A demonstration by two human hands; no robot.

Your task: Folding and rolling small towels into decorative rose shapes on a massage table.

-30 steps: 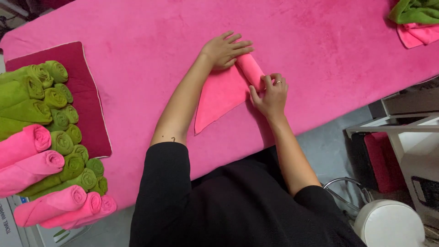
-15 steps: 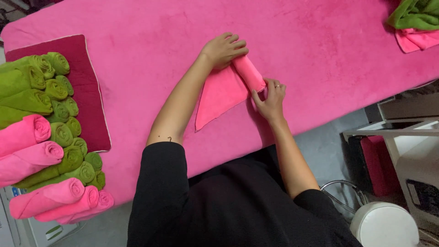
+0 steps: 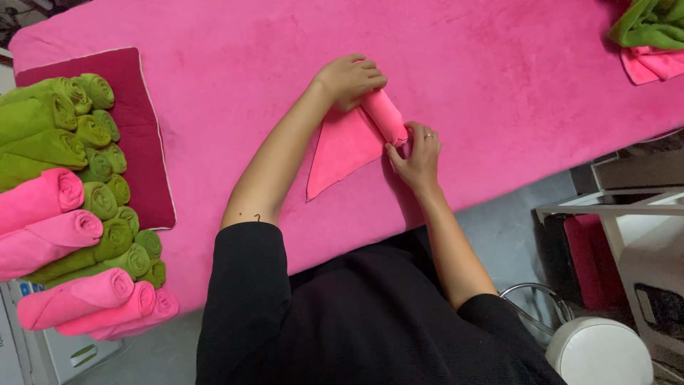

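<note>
The table cover (image 3: 499, 64) is showing a plush, matt pink pile with faint brushed streaks. The pink towel (image 3: 356, 139) is looking like soft, matt cloth, smoother on its flat part. The rolled green towels (image 3: 85, 142) are looking fuzzy and terry-like. The maroon mat (image 3: 135, 128) is appearing velvety. The white stool (image 3: 595, 353) is gleaming as smooth, slightly glossy padding over a shiny metal ring.

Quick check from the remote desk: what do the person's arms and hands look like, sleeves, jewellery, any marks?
Both arms are bare from above the elbow down. A black top with short sleeves covers the upper arms. The left hand shows no jewellery. The right hand wears a thin ring on one finger. A small dark mark sits on the left arm near the sleeve edge. No gloves or watch.
</note>
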